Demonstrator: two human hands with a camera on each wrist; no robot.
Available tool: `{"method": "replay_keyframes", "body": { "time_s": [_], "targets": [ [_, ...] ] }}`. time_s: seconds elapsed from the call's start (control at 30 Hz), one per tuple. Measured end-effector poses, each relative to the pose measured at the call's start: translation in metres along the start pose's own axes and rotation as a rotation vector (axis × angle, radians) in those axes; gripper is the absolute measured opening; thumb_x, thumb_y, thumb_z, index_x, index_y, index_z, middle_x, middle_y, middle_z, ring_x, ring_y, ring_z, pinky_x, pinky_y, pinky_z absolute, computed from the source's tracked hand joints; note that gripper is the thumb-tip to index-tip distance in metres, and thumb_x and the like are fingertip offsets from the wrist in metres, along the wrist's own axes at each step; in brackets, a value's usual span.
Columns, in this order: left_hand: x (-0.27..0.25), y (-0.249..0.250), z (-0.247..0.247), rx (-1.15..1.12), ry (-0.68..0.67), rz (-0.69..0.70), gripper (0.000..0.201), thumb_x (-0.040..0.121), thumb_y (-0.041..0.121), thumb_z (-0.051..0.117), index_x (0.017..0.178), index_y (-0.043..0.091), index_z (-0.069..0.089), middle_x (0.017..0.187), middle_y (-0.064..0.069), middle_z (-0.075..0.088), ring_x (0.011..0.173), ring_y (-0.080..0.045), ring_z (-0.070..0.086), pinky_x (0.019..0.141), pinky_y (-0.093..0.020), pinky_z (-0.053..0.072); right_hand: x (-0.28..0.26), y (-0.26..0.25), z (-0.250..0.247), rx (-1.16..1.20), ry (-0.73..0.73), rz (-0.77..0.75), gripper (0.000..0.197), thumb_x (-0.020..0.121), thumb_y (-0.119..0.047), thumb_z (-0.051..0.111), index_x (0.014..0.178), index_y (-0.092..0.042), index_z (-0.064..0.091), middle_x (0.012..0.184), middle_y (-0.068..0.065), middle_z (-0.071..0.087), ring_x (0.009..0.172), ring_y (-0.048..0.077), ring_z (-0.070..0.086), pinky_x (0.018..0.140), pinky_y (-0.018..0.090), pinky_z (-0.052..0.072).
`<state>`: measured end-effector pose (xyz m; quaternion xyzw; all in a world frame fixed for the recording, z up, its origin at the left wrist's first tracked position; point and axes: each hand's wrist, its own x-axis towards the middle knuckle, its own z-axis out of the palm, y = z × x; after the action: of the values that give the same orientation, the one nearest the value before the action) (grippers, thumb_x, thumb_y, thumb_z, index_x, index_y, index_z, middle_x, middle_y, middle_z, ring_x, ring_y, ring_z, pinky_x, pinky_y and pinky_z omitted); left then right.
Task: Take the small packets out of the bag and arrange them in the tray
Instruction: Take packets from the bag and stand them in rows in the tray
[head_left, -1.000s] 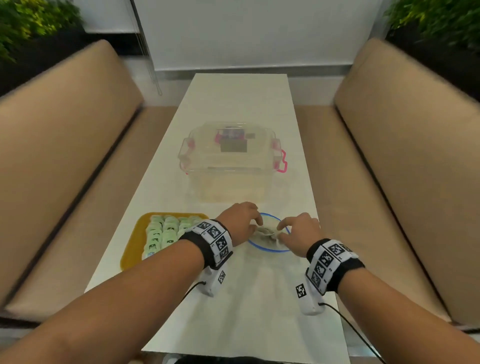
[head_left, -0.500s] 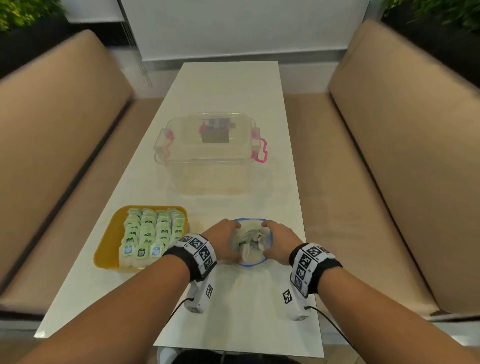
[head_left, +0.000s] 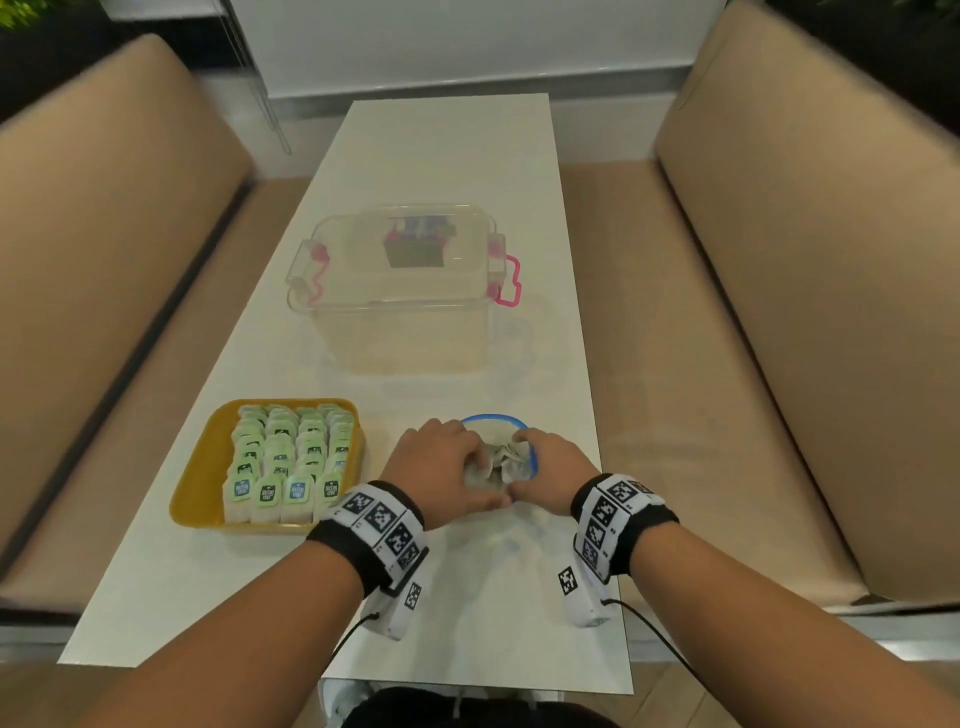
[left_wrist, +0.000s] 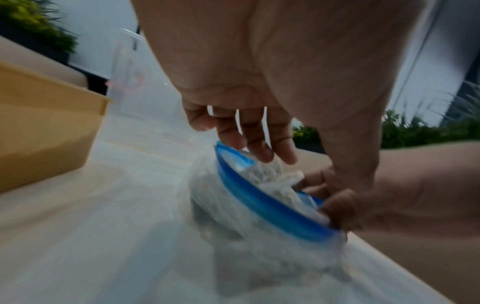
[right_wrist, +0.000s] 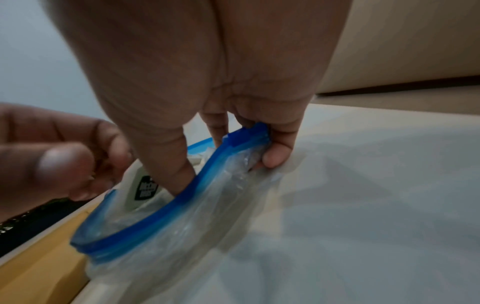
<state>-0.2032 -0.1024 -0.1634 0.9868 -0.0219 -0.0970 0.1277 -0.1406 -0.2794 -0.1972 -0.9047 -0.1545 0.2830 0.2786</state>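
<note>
A clear zip bag (head_left: 524, 457) with a blue rim (right_wrist: 182, 203) stands open on the table, with whitish-green packets (left_wrist: 270, 174) bunched in its mouth. My left hand (head_left: 467, 467) reaches in from the left, its fingers (left_wrist: 259, 148) curled over the packets. One printed packet (right_wrist: 144, 186) sticks up beside it. My right hand (head_left: 524, 467) pinches the right rim, thumb (right_wrist: 176, 174) inside and fingers (right_wrist: 275, 156) outside. To the left, a yellow tray (head_left: 202, 467) holds rows of several packets (head_left: 291, 457) standing on edge.
A clear lidded box (head_left: 400, 291) with pink latches sits farther back on the white table (head_left: 457, 166). Tan bench seats (head_left: 753, 364) run along both sides. The tray's wall (left_wrist: 52, 127) stands close to the left of the bag.
The bag's mouth, nearly flat a second ago, now stands wide with packets showing. My left fingers have gone into it. The head view has tilted down and closer.
</note>
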Motion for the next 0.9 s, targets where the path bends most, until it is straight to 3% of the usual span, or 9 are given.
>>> {"method": "replay_keyframes", "body": {
  "time_s": [0.13, 0.23, 0.37, 0.5, 0.57, 0.63, 0.7, 0.77, 0.9],
  "targets": [
    [0.002, 0.009, 0.006, 0.133, 0.076, -0.001, 0.031, 0.082, 0.061, 0.052, 0.095, 0.035, 0.06, 0.096, 0.011, 0.058, 0.095, -0.016, 0.049, 0.081, -0.034, 0.04, -0.001, -0.001, -0.001, 0.003, 0.036, -0.012, 0.067, 0.08, -0.036, 0.073, 0.14, -0.024, 0.046, 0.133, 0.008, 0.054, 0.119, 0.026, 0.054, 0.094, 0.03, 0.045],
    [0.004, 0.006, -0.002, -0.054, 0.177, -0.01, 0.013, 0.088, 0.035, 0.056, 0.095, 0.03, 0.067, 0.093, 0.01, 0.066, 0.092, -0.017, 0.053, 0.08, -0.035, 0.045, -0.004, -0.004, -0.008, -0.019, 0.099, -0.017, 0.051, 0.081, -0.041, 0.069, 0.129, -0.03, 0.057, 0.128, 0.008, 0.052, 0.114, 0.027, 0.056, 0.09, 0.03, 0.047],
    [0.006, 0.01, -0.027, -0.368, 0.24, 0.037, 0.005, 0.089, 0.025, 0.065, 0.089, 0.029, 0.067, 0.079, 0.019, 0.063, 0.074, -0.001, 0.049, 0.068, -0.019, 0.038, -0.006, -0.014, -0.02, 0.027, 0.185, -0.156, 0.049, 0.071, -0.051, 0.071, 0.116, -0.032, 0.065, 0.124, 0.002, 0.058, 0.117, 0.022, 0.052, 0.098, 0.037, 0.045],
    [0.009, 0.025, -0.048, -0.511, 0.29, 0.106, 0.005, 0.088, 0.026, 0.067, 0.086, 0.03, 0.067, 0.078, 0.013, 0.065, 0.068, -0.009, 0.054, 0.065, -0.016, 0.042, -0.015, -0.029, -0.033, 0.234, 0.273, -0.255, 0.016, 0.084, -0.036, 0.069, 0.085, -0.02, 0.067, 0.083, -0.005, 0.067, 0.076, 0.011, 0.06, 0.067, 0.026, 0.047],
    [0.013, 0.027, -0.05, -0.524, 0.312, 0.082, 0.003, 0.089, 0.026, 0.067, 0.087, 0.028, 0.068, 0.077, 0.014, 0.065, 0.065, -0.01, 0.053, 0.064, -0.015, 0.042, -0.014, -0.028, -0.035, 0.217, 0.35, -0.239, 0.029, 0.088, -0.031, 0.065, 0.064, -0.018, 0.053, 0.061, -0.004, 0.055, 0.057, 0.012, 0.049, 0.054, 0.027, 0.038],
    [0.019, 0.023, -0.045, -0.503, 0.299, -0.002, 0.004, 0.09, 0.026, 0.066, 0.091, 0.025, 0.07, 0.075, 0.018, 0.063, 0.064, -0.003, 0.053, 0.066, -0.012, 0.041, -0.011, -0.023, -0.034, 0.228, 0.361, -0.184, 0.031, 0.085, -0.032, 0.063, 0.063, -0.016, 0.048, 0.059, -0.001, 0.055, 0.057, 0.016, 0.052, 0.053, 0.031, 0.043],
    [0.025, 0.015, -0.036, -0.383, 0.223, -0.068, 0.009, 0.09, 0.028, 0.065, 0.098, 0.026, 0.069, 0.086, 0.017, 0.066, 0.078, 0.0, 0.056, 0.079, -0.018, 0.046, -0.011, -0.016, -0.034, 0.268, 0.306, -0.147, 0.027, 0.083, -0.039, 0.059, 0.071, -0.014, 0.057, 0.07, 0.003, 0.066, 0.065, 0.022, 0.066, 0.062, 0.039, 0.055],
    [0.029, 0.009, -0.024, -0.184, 0.083, -0.069, 0.022, 0.089, 0.032, 0.065, 0.11, 0.026, 0.067, 0.107, 0.009, 0.066, 0.101, -0.013, 0.058, 0.092, -0.029, 0.046, -0.013, -0.01, -0.032, 0.31, 0.25, -0.132, 0.026, 0.09, -0.035, 0.056, 0.077, -0.014, 0.064, 0.074, 0.002, 0.07, 0.065, 0.021, 0.071, 0.066, 0.043, 0.058],
    [0.031, 0.007, -0.011, 0.011, -0.016, -0.083, 0.032, 0.09, 0.043, 0.057, 0.117, 0.028, 0.065, 0.116, 0.004, 0.065, 0.109, -0.021, 0.057, 0.092, -0.037, 0.048, -0.017, -0.006, -0.028, 0.362, 0.234, -0.097, 0.028, 0.092, -0.025, 0.05, 0.074, -0.02, 0.071, 0.064, 0.0, 0.068, 0.061, 0.019, 0.069, 0.07, 0.04, 0.057]
  ]
}}
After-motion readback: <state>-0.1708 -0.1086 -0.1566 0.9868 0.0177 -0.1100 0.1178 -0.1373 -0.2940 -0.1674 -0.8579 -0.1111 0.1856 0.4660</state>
